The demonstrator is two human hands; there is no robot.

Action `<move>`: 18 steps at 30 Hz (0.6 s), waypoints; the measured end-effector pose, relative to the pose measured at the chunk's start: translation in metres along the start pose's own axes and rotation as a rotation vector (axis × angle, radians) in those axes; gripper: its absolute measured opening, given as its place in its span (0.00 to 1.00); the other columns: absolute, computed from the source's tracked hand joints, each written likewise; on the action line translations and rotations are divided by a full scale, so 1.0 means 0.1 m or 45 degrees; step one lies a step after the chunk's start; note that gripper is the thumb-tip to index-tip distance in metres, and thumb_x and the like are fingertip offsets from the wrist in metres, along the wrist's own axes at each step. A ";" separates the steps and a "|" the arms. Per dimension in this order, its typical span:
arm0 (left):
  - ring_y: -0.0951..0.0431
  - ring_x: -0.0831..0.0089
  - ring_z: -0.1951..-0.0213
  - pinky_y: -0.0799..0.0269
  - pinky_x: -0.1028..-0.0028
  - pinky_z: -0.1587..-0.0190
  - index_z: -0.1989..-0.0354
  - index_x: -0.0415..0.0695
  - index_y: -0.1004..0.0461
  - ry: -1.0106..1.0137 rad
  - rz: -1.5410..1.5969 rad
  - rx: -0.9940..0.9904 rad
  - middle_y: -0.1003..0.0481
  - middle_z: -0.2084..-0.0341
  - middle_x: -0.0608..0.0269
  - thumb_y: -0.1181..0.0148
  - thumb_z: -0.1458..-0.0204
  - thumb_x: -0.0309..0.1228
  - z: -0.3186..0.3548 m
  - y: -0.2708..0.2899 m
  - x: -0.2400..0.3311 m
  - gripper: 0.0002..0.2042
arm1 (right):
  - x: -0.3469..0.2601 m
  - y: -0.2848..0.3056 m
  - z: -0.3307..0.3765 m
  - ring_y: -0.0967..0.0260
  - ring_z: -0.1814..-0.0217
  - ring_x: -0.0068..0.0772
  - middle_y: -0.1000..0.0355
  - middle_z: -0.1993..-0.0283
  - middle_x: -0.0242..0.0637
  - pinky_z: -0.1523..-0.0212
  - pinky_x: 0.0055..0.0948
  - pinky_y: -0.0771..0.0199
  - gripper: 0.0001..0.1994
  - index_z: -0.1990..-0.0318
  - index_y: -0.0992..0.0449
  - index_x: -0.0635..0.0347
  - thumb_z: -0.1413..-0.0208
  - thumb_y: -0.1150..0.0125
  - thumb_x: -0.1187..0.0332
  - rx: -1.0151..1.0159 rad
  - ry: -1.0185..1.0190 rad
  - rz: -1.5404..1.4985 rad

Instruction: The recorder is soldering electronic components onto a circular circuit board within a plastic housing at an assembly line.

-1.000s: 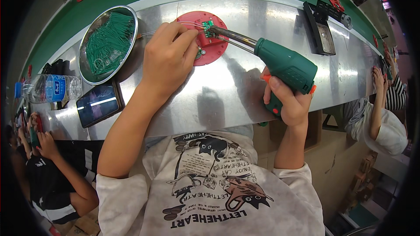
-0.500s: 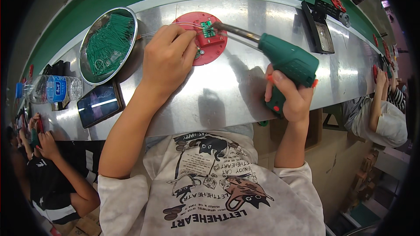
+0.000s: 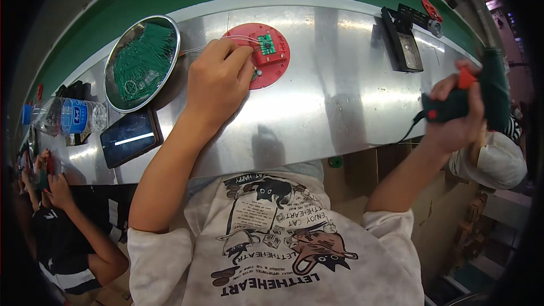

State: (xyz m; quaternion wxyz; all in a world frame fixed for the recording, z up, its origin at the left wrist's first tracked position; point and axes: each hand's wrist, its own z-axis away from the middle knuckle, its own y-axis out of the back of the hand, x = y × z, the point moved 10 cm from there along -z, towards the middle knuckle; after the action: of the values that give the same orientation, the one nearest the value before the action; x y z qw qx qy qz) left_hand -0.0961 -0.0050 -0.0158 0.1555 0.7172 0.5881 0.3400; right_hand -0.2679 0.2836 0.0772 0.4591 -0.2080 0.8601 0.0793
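Right hand [image 3: 453, 116], at right edge of frame, is closed around grip of green electric screwdriver [image 3: 481, 93], held off the bench.

Left hand [image 3: 218, 82], centre, presses curled fingers on red round disc [image 3: 277, 65], likely to steady it; small green circuit board [image 3: 266, 42] sits on the disc.

Upper left: metal bowl [image 3: 170, 28] of green parts within reach; phone [image 3: 130, 136] at left.

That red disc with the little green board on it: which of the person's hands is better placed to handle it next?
Probably the left. The left hand rests on the red disc, fingers beside the small green board. The right hand is far off at the bench's right end, gripping the green power screwdriver.
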 end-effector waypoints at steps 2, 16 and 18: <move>0.23 0.59 0.65 0.27 0.64 0.62 0.69 0.41 0.20 0.067 -0.064 -0.081 0.24 0.70 0.58 0.36 0.54 0.24 0.02 -0.01 -0.04 0.04 | 0.40 -0.06 0.29 0.37 0.77 0.25 0.33 0.49 0.50 0.77 0.26 0.34 0.18 0.49 0.34 0.70 0.34 0.56 0.61 0.083 -0.197 -0.420; 0.28 0.50 0.49 0.36 0.56 0.44 0.52 0.42 0.25 -0.086 -0.152 -0.617 0.25 0.54 0.48 0.35 0.55 0.34 -0.73 -0.63 -0.11 0.20 | 0.90 0.25 0.89 0.34 0.83 0.27 0.29 0.57 0.50 0.82 0.28 0.29 0.15 0.54 0.31 0.71 0.38 0.51 0.66 0.489 -0.340 -0.267; 0.28 0.48 0.47 0.35 0.53 0.44 0.51 0.41 0.25 -0.023 -0.521 -0.490 0.25 0.52 0.45 0.37 0.53 0.34 -1.12 -0.83 -0.61 0.20 | 0.93 0.29 0.91 0.34 0.84 0.27 0.30 0.57 0.52 0.84 0.28 0.30 0.15 0.54 0.31 0.73 0.39 0.50 0.67 0.548 -0.380 -0.317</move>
State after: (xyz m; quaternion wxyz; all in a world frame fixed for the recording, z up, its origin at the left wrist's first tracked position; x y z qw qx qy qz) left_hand -0.2369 -0.0613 -0.0051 0.3595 0.5437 0.6440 0.4004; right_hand -0.2571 0.3126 -0.0526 0.6203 -0.1959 0.7479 -0.1322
